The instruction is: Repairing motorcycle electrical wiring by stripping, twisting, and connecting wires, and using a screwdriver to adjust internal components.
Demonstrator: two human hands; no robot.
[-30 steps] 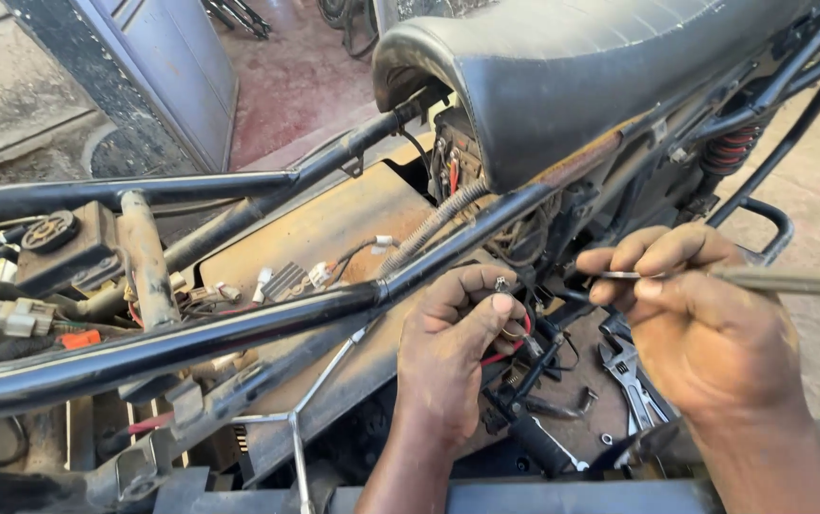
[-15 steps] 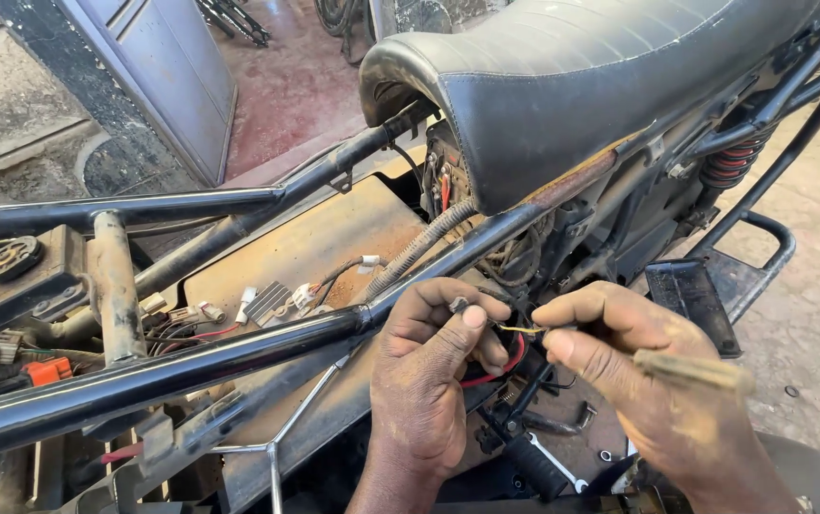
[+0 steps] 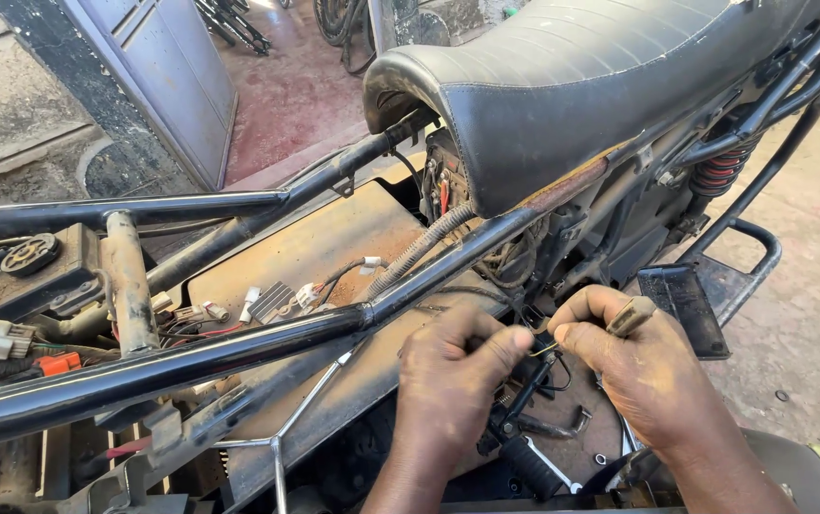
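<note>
- My left hand point(image 3: 448, 381) sits below the black frame tube point(image 3: 239, 352), fingers curled inward and narrow, thumb and forefinger pinched on the end of a thin yellowish wire point(image 3: 543, 349); the contact point itself is too small to make out clearly.
- My right hand point(image 3: 648, 381) meets it from the other side, fingers closed around a tan-handled tool point(image 3: 631, 316). Only the butt of the handle shows above my knuckles; the shaft and tip are hidden inside my grip, so I cannot tell what kind of tool it is.
- The wire lies in the small gap between my two thumbs, just beneath the front of the black seat point(image 3: 581, 86). Where it runs to is lost in the dark behind my hands.
- Below my hands, black levers and a rubber-covered peg point(image 3: 529, 464) are partly covered by my left wrist.
- A corrugated sleeve point(image 3: 419, 249) carries cabling under the seat; its far end is out of sight.
- A finned grey block point(image 3: 270, 301) with white connectors lies on the rusty plate point(image 3: 324, 247) beyond the tube.
- A red coil spring point(image 3: 719, 167) shows only in part behind the frame rails.
- An orange connector point(image 3: 56, 363) at the left edge is half buried in wiring.
- Both forearms are cut off at the bottom edge.
</note>
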